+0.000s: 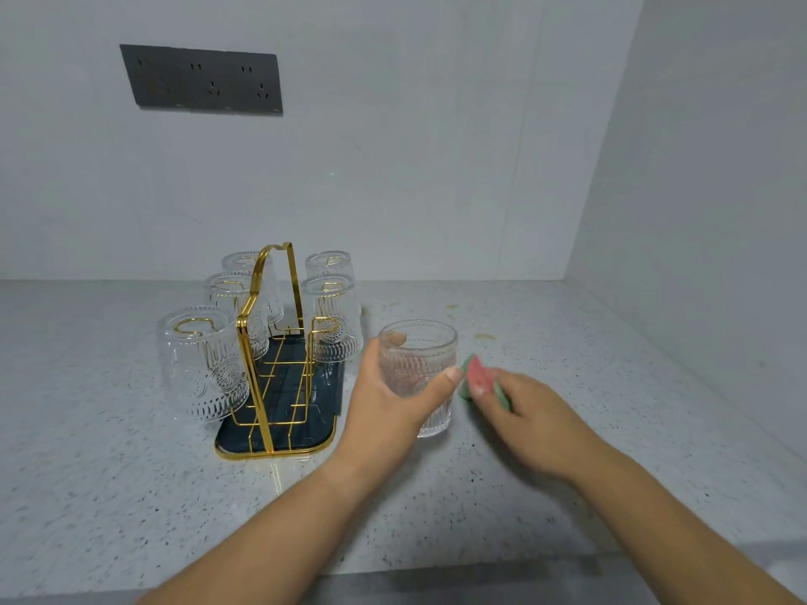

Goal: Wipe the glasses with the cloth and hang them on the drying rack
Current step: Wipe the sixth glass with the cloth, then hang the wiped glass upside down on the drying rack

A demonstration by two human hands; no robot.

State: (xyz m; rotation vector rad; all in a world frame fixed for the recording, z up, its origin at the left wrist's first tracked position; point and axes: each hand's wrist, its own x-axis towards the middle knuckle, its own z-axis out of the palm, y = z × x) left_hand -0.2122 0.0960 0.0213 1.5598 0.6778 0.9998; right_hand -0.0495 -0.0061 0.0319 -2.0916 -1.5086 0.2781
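Observation:
A clear ribbed glass stands upright on the counter, right of the rack, and my left hand is wrapped around its near side. My right hand pinches a small red and green cloth just right of the glass, close to its wall. The gold wire drying rack sits on a dark tray. Several glasses hang upside down on its prongs, the nearest one at the front left. The front right prong is bare.
The speckled grey countertop runs to a front edge at the bottom of the view. Grey walls meet in a corner at the right. A dark socket panel is on the back wall. Small brownish stains mark the counter behind the glass.

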